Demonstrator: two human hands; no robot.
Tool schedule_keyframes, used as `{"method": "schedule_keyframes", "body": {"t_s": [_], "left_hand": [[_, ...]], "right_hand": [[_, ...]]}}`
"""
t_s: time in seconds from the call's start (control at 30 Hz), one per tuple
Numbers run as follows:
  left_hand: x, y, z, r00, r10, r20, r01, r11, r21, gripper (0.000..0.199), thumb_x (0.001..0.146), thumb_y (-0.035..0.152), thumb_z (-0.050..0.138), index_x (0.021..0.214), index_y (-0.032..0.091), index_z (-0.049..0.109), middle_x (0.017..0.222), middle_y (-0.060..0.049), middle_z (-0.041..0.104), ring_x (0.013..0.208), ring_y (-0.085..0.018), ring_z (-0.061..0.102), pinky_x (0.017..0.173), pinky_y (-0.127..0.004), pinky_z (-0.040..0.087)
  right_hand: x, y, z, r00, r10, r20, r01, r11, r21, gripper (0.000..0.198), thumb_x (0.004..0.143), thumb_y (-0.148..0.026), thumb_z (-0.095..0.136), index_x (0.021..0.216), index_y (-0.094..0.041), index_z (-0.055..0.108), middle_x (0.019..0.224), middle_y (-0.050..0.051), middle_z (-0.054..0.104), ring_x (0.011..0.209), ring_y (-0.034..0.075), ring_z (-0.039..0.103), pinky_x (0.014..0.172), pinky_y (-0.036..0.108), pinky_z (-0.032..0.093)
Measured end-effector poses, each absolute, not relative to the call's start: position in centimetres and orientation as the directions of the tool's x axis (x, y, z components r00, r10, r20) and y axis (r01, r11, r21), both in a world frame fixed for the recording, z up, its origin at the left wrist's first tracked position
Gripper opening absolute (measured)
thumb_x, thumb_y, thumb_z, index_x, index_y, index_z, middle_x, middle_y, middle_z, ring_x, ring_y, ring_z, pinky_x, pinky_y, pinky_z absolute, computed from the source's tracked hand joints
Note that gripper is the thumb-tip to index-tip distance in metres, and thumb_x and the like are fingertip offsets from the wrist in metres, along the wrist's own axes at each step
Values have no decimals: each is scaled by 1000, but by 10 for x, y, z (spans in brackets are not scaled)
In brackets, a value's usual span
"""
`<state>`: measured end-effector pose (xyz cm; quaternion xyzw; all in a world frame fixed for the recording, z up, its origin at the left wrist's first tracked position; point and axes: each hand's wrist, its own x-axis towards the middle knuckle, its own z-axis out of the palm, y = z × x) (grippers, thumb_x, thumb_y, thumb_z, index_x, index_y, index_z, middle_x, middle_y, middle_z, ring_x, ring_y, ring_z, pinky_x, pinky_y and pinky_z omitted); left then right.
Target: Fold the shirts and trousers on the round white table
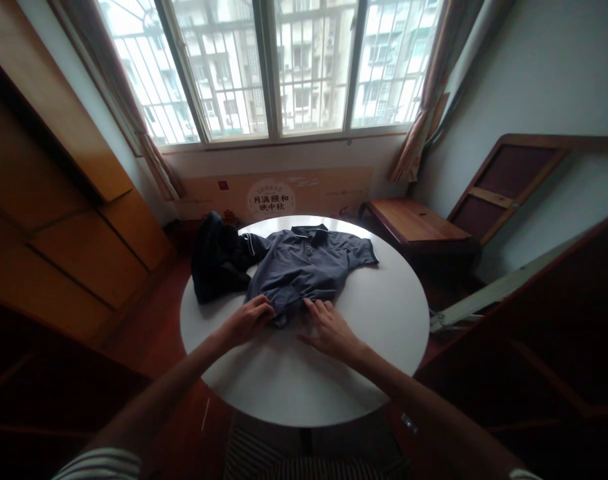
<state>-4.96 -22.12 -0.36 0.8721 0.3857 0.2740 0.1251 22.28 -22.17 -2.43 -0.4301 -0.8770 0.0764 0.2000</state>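
Note:
A dark grey-blue polo shirt lies front up on a round white table, its collar toward the window and its lower edge bunched near me. My left hand has its fingers curled on the left corner of the hem, pinching the cloth. At the right part of the hem rests my right hand, fingertips on the fabric and thumb held apart from them. Beside the shirt's left sleeve sits a crumpled black garment, partly over the table's left edge.
Behind the table are a window and a printed cardboard panel. A wooden chair stands at the back right, wooden cabinets at the left. Dark furniture is at the near right.

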Motion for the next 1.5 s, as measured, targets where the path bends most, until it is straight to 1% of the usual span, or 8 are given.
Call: {"method": "schedule_keyframes", "body": {"t_s": [0.17,0.4,0.6,0.73,0.9,1.07,1.27,1.5], "left_hand": [[-61,-223,20,213,762,612,508,-621,597,15,95,28,58,96,17,68,92,-5,60,81,-14,61,73,-25,53],[-74,-250,31,194,861,471,256,-508,823,57,86,28,69,138,22,48,85,1,61,74,-11,61,70,-23,53],[-68,-277,25,373,771,515,392,-635,666,13,81,14,61,89,17,71,76,-2,62,65,-11,56,65,-22,49],[-71,-282,40,290,732,617,436,-675,596,18,79,11,60,63,17,63,68,0,56,57,-9,52,52,-19,41],[-83,-285,63,174,655,735,551,-683,479,20,78,13,64,58,18,65,69,1,59,53,-7,48,48,-18,37],[-112,-284,65,54,658,752,620,-612,491,21,77,22,68,57,19,65,70,1,60,53,-8,48,46,-18,36],[-142,-298,50,241,844,480,409,-536,738,26,82,36,68,62,17,66,75,-6,64,62,-15,59,53,-24,47],[-126,-282,44,594,802,-66,416,-236,878,40,96,30,55,136,23,53,91,-3,71,82,-19,71,78,-32,57]], "right_hand": [[234,-197,-11,-490,798,351,730,596,-336,9,81,-15,59,90,-17,59,95,10,56,92,24,54,86,38,48],[285,-205,51,-391,619,681,505,763,-403,20,77,-5,54,85,-22,47,90,6,57,86,21,56,79,35,48],[316,-244,49,-703,585,404,417,800,-431,52,83,-7,54,133,-18,45,105,9,63,96,21,61,86,35,50],[312,-255,16,-773,616,149,522,753,-401,40,76,-2,54,115,-14,59,103,11,63,88,20,62,78,31,50],[310,-238,2,-696,681,225,656,732,-184,19,72,-1,52,82,-15,60,92,11,62,87,24,58,80,38,48],[341,-218,24,-626,713,316,646,701,-303,36,71,-1,50,101,-17,63,92,8,65,82,21,63,75,32,51],[393,-226,52,-537,800,268,705,600,-379,40,82,-7,47,113,-20,69,103,10,71,91,23,69,81,32,51],[410,-228,49,-674,731,-105,608,468,-641,44,77,-38,77,118,-24,71,96,5,73,89,21,70,80,27,55]]}}
